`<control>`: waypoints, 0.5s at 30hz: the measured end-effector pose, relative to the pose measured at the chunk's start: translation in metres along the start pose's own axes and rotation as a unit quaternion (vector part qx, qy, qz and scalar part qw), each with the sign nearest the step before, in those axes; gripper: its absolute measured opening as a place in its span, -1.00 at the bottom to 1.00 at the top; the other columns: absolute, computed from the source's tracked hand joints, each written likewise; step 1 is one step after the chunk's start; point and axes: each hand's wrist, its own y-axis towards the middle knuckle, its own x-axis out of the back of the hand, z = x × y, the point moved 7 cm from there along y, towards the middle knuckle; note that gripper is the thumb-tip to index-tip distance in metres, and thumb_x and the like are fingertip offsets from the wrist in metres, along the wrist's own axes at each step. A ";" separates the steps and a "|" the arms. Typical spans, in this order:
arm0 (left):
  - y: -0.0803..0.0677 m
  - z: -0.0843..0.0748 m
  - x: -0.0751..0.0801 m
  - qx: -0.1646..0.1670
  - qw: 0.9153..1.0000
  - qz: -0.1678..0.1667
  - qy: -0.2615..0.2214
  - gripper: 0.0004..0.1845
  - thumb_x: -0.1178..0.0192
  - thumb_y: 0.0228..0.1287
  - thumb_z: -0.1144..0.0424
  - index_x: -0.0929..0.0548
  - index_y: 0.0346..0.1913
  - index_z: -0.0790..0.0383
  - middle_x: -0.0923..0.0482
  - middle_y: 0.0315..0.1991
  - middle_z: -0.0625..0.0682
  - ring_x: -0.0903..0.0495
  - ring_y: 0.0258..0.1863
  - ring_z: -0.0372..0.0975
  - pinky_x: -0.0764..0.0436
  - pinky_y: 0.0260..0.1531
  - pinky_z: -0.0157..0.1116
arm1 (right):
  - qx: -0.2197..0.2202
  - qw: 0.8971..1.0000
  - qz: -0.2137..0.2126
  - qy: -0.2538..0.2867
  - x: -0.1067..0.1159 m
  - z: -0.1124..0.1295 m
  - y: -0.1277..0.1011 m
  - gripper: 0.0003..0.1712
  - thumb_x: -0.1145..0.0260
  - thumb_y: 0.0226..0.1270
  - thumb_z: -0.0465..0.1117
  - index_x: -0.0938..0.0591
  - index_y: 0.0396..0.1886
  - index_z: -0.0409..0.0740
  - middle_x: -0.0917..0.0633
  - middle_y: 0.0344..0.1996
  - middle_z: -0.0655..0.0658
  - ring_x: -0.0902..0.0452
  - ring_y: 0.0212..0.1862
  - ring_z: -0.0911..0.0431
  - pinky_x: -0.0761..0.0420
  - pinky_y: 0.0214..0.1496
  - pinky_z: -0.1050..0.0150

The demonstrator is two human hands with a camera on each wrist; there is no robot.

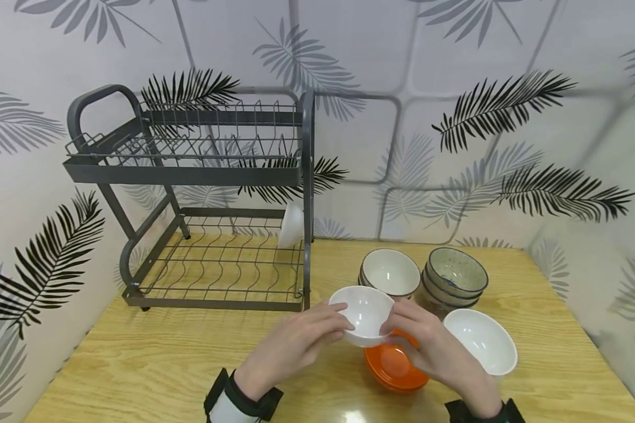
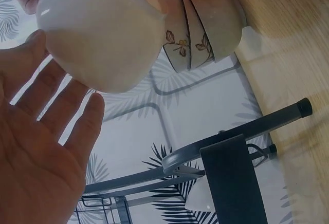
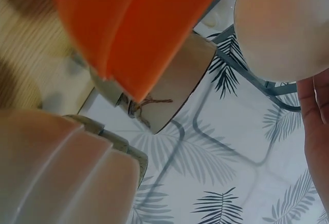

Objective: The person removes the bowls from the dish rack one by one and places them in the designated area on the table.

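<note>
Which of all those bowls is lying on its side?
The small white bowl in the grey wire dish rack's lower tier, at its right end. Every other bowl sits mouth-up, on the table or in the hands.

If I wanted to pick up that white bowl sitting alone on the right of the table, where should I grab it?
Probably by the rim of the white bowl, coming from above on its near right side. It sits upright and open, its rim is exposed there, and the orange bowls crowd its left.

wooden table [image 1: 153,364]; dish rack [image 1: 211,205]; bowl stacks [image 1: 423,279]; orange bowls [image 1: 397,370]
</note>
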 end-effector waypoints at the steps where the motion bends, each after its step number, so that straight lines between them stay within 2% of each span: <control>1: 0.000 0.000 -0.001 -0.001 1.000 0.000 -0.005 -0.72 -0.22 0.39 0.30 -0.68 0.12 0.12 -0.66 0.21 0.04 -0.56 0.33 -0.10 -0.57 0.31 -0.16 | 0.002 1.000 0.001 -0.004 0.000 0.000 -0.001 -0.66 -0.53 -0.10 -0.43 -0.61 -0.35 -0.05 -0.63 -0.29 0.08 -0.52 -0.13 0.15 -0.50 -0.02 0.50; 7: 0.000 0.001 -0.001 0.012 1.000 -0.002 -0.016 -0.48 -0.21 0.42 0.22 -0.46 0.40 0.13 -0.42 0.44 0.10 -0.39 0.47 -0.06 -0.54 0.33 -0.10 | 0.005 1.000 -0.004 -0.019 0.007 -0.006 -0.009 -0.53 -0.54 -0.19 -0.55 -0.59 -0.34 -0.02 -0.58 -0.32 0.11 -0.46 -0.18 0.20 -0.45 -0.07 0.48; 10: 0.000 0.002 0.000 0.022 1.000 0.002 -0.013 -0.44 -0.22 0.41 0.21 -0.42 0.44 0.12 -0.37 0.49 0.08 -0.35 0.50 -0.07 -0.50 0.37 -0.06 | -0.004 1.000 -0.003 -0.023 0.010 -0.011 -0.015 -0.49 -0.53 -0.24 -0.59 -0.57 -0.35 -0.03 -0.56 -0.34 0.10 -0.44 -0.19 0.20 -0.43 -0.08 0.49; 15: -0.001 0.002 0.000 0.025 1.000 0.012 -0.009 -0.41 -0.23 0.41 0.21 -0.39 0.46 0.13 -0.33 0.51 0.06 -0.30 0.52 -0.07 -0.39 0.45 -0.04 | -0.022 0.999 -0.004 -0.046 0.018 -0.014 -0.027 -0.56 -0.54 -0.21 -0.52 -0.56 -0.40 -0.02 -0.53 -0.39 0.10 -0.41 -0.24 0.25 -0.43 -0.14 0.49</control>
